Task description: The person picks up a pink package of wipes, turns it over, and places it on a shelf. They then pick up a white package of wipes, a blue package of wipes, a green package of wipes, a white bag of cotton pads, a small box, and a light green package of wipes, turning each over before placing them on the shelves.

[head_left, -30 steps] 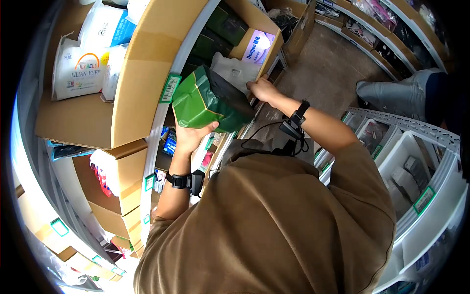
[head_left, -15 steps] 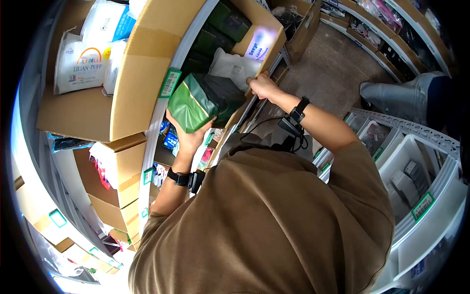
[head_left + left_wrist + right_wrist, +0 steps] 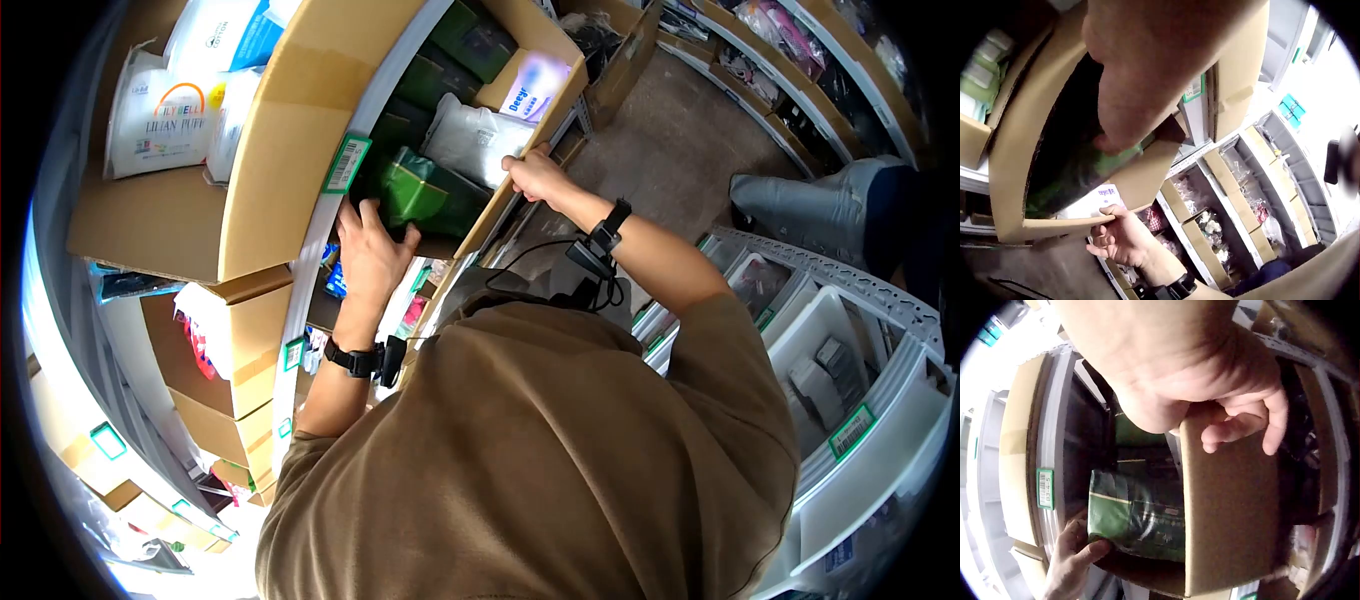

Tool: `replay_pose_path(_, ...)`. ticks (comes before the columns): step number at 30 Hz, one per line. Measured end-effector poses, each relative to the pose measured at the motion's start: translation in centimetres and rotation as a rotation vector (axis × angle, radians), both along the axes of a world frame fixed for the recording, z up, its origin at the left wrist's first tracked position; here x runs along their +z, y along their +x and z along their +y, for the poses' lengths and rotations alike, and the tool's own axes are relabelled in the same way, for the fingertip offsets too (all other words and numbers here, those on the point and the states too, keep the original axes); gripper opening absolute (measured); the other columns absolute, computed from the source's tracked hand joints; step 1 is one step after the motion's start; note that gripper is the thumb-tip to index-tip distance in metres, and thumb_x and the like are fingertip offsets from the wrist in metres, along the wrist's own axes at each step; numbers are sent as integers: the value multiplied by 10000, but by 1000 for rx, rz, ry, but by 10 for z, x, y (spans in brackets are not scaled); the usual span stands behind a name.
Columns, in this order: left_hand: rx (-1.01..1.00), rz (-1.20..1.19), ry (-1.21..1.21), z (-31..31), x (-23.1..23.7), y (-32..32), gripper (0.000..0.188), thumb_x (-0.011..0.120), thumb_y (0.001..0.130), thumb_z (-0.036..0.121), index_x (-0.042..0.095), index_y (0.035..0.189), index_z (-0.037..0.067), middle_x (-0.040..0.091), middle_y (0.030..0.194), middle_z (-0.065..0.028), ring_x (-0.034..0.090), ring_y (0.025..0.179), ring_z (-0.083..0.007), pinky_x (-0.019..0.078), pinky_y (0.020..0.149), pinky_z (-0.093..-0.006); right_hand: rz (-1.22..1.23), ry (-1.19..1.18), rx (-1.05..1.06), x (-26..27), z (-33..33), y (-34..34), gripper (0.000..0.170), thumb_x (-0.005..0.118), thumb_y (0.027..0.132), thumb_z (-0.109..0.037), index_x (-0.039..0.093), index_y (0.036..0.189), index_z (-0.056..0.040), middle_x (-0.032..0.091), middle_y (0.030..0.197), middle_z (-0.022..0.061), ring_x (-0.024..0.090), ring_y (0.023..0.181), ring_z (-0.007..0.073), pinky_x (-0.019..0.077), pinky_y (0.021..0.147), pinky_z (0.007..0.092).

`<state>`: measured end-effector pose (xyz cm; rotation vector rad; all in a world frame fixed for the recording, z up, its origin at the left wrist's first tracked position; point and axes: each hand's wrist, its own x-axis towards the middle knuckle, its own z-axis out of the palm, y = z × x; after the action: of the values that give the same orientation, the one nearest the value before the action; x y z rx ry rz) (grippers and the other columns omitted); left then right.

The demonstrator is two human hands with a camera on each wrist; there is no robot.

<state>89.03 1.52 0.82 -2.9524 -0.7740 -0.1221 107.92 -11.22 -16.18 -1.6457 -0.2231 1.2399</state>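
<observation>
A cardboard box (image 3: 1229, 512) sits pulled partly out on the shelf at upper centre of the head view. Inside it, at the near end, lies a green plastic-wrapped package (image 3: 415, 195). My left hand (image 3: 372, 250) is at that end, fingers spread; the right wrist view shows its thumb against the package's lower corner. My right hand (image 3: 538, 178) pinches the box's outer wall, thumb on the inside and fingers outside. More dark green packages (image 3: 465, 40) and a white plastic-wrapped package (image 3: 470, 140) share the box.
Left of it, a larger carton (image 3: 290, 130) holds white Lilian Puff packs (image 3: 165, 120). A barcode label (image 3: 347, 164) marks the shelf rail. White bins (image 3: 825, 350) stand on a rack at right. Another person's leg (image 3: 810, 200) is in the aisle.
The green package has gone down into the box from my left hand, which has let go of its underside and now spreads at the box's near end. My right hand stays on the wall.
</observation>
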Motion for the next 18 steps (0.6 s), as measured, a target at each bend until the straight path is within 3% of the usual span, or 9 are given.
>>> replay_pose_path(2,-1,84,67,1,2,-4,649,801,691,257,507,1206,-6,375,1370,-298,431,1237,-454,405,1013,-477,-5,-11,0,-4,2,-1,466,568,886,-335,503,1047,97,568,719,66,536,543,134,461,487,257)
replay_pose_path(4,-14,111,96,-4,8,-3,717,808,674,328,507,1251,29,362,1432,-261,398,1285,-422,379,1040,-481,54,119,148,-8,-1,4,692,606,876,-373,352,1192,188,587,655,61,574,518,146,469,468,264)
replay_pose_path(7,-303,155,160,-11,21,8,659,783,712,294,520,1297,143,409,1441,-148,414,1290,-340,379,1046,-448,-71,206,194,16,-22,-8,841,645,890,-426,284,1302,213,643,858,119,638,693,143,542,614,259)
replay_pose_path(8,-257,147,165,-8,13,6,596,762,733,241,531,1276,156,447,1411,-131,437,1271,-316,391,1028,-451,-60,212,231,10,-22,-14,966,665,879,-458,185,1342,241,649,967,142,645,767,141,550,665,255)
replay_pose_path(11,-18,109,118,11,-1,-4,554,747,740,208,541,1250,139,470,1380,-132,459,1246,-319,401,1004,-471,-142,320,401,-58,2,-24,615,650,915,-384,499,1217,131,684,940,137,663,789,158,533,758,306)
replay_pose_path(12,5,117,118,13,1,-5,564,745,734,207,531,1249,123,482,1352,-143,481,1219,-331,414,983,-471,-191,272,366,-37,1,-27,482,624,934,-380,601,1108,69,699,906,136,677,790,165,511,805,320)
replay_pose_path(16,82,104,52,11,9,-20,633,759,726,224,492,1288,105,487,1326,-174,497,1187,-367,428,971,-451,-170,272,373,-52,38,-41,485,605,946,-389,604,1166,44,685,1016,144,691,873,181,506,829,312)
replay_pose_path(17,48,73,35,14,10,-26,611,732,757,236,493,1302,96,520,1253,-171,542,1122,-360,466,917,-458,-261,284,367,-54,48,-41,576,597,930,-465,604,1113,81,711,925,131,695,814,172,512,833,343)
replay_pose_path(18,42,40,-30,17,11,-34,591,728,767,240,500,1291,90,520,1245,-181,548,1105,-367,470,912,-455,-188,320,317,-49,58,-38,591,591,926,-491,614,1095,75,707,914,122,691,811,171,523,795,337)
